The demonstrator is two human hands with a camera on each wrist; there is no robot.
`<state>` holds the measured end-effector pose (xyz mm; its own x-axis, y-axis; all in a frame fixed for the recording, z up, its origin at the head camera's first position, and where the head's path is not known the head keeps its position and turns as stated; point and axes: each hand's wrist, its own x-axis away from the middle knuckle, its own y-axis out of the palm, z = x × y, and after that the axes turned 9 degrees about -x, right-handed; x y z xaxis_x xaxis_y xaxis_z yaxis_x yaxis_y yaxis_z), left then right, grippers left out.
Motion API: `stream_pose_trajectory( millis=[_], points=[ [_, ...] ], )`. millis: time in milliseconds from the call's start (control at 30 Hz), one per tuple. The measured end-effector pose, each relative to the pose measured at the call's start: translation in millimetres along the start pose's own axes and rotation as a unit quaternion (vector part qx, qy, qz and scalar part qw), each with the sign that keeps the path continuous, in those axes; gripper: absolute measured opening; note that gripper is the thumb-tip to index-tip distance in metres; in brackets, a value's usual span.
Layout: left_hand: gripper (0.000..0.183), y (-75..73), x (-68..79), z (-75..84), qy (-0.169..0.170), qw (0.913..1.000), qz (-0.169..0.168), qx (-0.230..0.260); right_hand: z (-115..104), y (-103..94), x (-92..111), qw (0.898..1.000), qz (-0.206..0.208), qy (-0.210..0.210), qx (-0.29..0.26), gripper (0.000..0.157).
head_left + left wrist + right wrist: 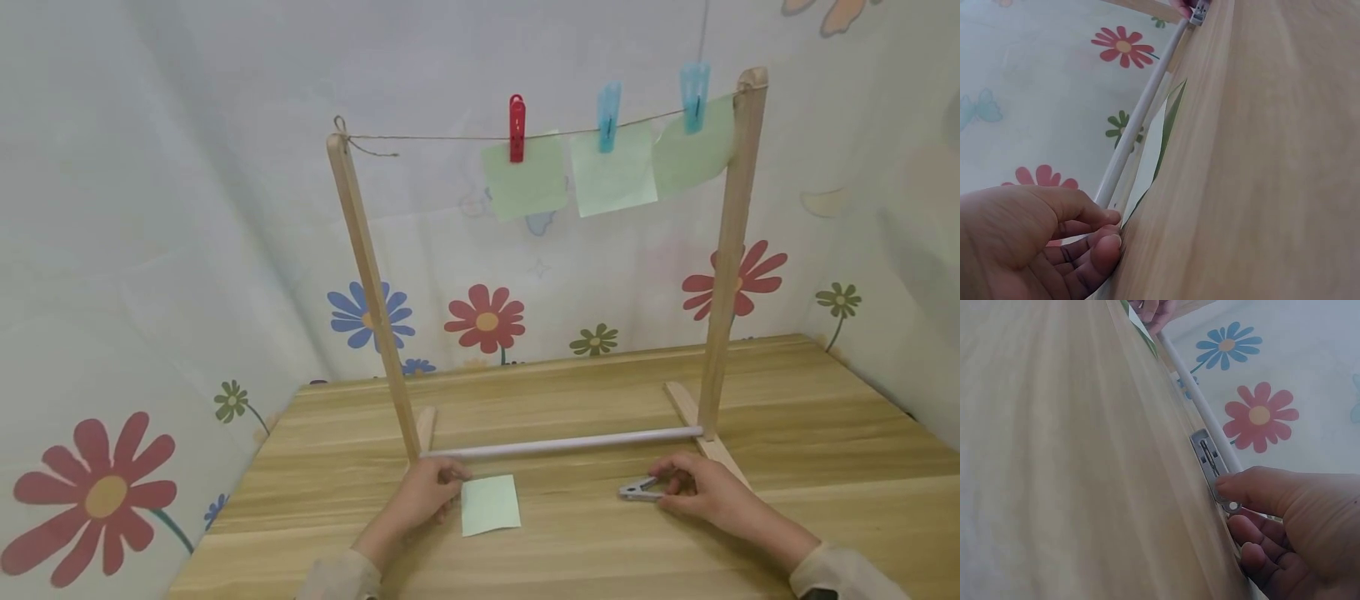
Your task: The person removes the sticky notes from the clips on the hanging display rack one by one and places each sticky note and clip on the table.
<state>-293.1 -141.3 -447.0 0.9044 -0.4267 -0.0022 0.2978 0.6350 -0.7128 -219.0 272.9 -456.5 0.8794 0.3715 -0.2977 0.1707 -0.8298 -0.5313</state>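
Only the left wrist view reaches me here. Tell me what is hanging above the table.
Observer: From the head view, three light green paper notes hang on a twine line.

Operator: Give me the colors of whatever clips them up, left to right.

Observer: A red clothespin, then a blue clothespin, then another blue clothespin.

Operator: Now report from the right wrist view.

Observer: The right hand has its thumb against a gray clothespin, near the end with a round hole.
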Motion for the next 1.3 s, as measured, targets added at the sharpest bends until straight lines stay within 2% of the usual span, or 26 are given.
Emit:
stream_pose_trajectory(
  millis=[267, 400, 633, 800, 967, 1200, 1300],
  points=[
    [0.018, -5.9, -2.9, 6.0, 0.003, 1.0, 0.007, 0.001, -1.3, -2.7, 0.7, 1.0, 0.006, -0.006, 0.008, 0.034],
    [0.02, -8.4, -1.3, 9.2, 0.003, 0.9999, 0.009, -0.007, -2.0, -5.1, -1.5, 0.999, 0.012, -0.031, 0.01, 0.032],
    [0.022, -10.6, -1.4, 21.8, 0.03, 0.9986, 0.024, -0.037, -12.0, -19.4, -5.6, 0.999, -0.021, -0.027, -0.017, 0.033],
    [0.021, -18.8, -2.3, 39.2, 0.044, 0.9984, 0.022, -0.028, -24.8, -31.5, -10.0, 0.999, -0.021, -0.028, -0.003, 0.032],
    [0.021, -29.9, -3.9, 54.4, 0.06, 0.9973, 0.034, -0.025, -41.3, -43.0, -15.2, 0.999, -0.009, -0.03, 0.02, 0.033],
    [0.021, -43.0, -9.4, 74.1, 0.066, 0.9954, 0.053, -0.044, -72.9, -61.2, -30.1, 0.999, -0.001, -0.02, 0.035, 0.035],
    [0.023, -47.8, -11.6, 83.2, 0.069, 0.9956, 0.056, -0.032, -87.7, -67.3, -36.9, 0.998, 0.012, -0.025, 0.048, 0.035]
  ],
)
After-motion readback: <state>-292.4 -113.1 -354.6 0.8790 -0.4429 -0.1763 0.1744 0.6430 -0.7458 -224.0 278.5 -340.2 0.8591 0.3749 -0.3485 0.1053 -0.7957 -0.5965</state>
